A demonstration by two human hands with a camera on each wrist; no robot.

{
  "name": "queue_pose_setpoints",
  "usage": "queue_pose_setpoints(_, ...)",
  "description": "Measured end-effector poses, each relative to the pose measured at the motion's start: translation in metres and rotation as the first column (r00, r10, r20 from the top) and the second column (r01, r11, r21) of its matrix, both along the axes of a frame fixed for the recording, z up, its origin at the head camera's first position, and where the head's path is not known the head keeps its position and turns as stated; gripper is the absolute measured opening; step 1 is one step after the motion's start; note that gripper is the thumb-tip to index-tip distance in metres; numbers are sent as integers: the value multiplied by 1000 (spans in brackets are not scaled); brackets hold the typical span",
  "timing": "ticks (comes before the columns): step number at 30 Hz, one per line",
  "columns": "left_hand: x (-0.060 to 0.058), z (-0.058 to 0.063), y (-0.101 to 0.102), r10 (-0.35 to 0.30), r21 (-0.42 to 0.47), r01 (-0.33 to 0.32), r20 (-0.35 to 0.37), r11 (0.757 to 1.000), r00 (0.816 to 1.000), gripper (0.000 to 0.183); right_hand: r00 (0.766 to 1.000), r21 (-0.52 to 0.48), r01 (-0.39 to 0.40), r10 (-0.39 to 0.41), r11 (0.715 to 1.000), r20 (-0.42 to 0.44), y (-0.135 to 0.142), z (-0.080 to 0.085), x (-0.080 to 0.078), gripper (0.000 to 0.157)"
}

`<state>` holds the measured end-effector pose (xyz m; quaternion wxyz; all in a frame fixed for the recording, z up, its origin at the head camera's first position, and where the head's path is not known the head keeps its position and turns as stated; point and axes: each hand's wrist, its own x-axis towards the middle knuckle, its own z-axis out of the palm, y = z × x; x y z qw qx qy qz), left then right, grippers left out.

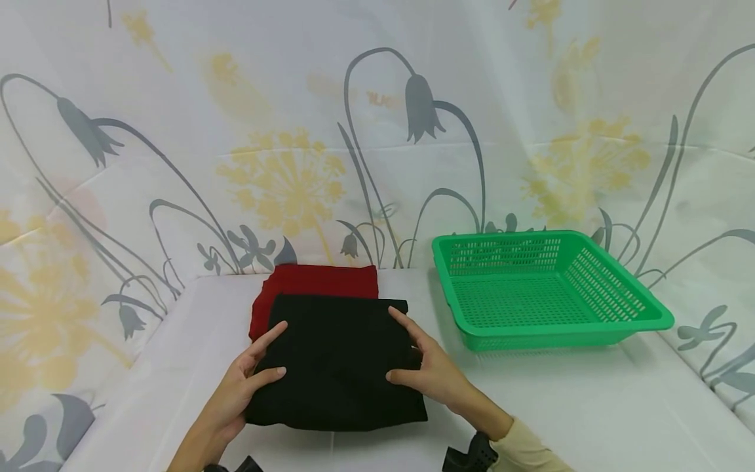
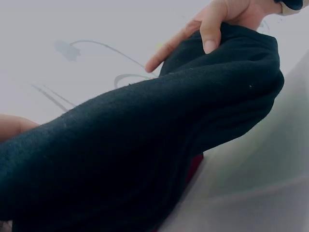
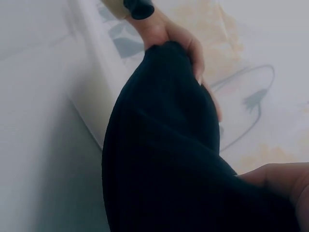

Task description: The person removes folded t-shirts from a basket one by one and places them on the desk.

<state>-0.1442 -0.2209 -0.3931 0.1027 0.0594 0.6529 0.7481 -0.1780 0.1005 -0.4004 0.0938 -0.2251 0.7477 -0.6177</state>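
Note:
A folded black cloth [image 1: 339,360] is held up by both hands, one at each side. The left hand [image 1: 238,383] grips its left edge, thumb and index finger on the face, the other fingers hidden behind or below. At the opposite edge the right hand [image 1: 436,370] holds it likewise, thumb and index finger on top. In the left wrist view the black cloth [image 2: 145,116] sags in soft folds, its underside raised off the table. Behind it lies a folded red cloth [image 1: 321,280], partly covered from view by the black one.
A green plastic basket [image 1: 560,331] with perforated walls stands on the right of the white table [image 1: 531,406]. A floral-patterned curtain [image 1: 265,98] rises behind and along both sides. Dark wrist devices [image 1: 472,453] are worn on both arms.

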Motion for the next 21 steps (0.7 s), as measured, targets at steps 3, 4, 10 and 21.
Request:
queue_pose_setpoints(3, 2, -4, -5, 14, 0, -14, 12, 1000, 1000, 63, 1000, 22, -23, 23, 999, 2, -4, -5, -2, 93)
queue_pose_setpoints(4, 3, -5, -6, 15, -2, -15, 14, 1000, 1000, 63, 1000, 32, -28, 28, 999, 3, -5, -7, -2, 93)
queue_pose_setpoints(10, 8, -11, -16, 38, -4, -37, 64, 999, 997, 63, 998, 64, -56, 54, 996, 33, -15, -17, -4, 95)
queue_pose_setpoints(21, 16, -17, -35, 96, -130, -82, 107, 988, 990, 65, 987, 38, -101, 96, 994, 128, -35, -29, -4, 97)
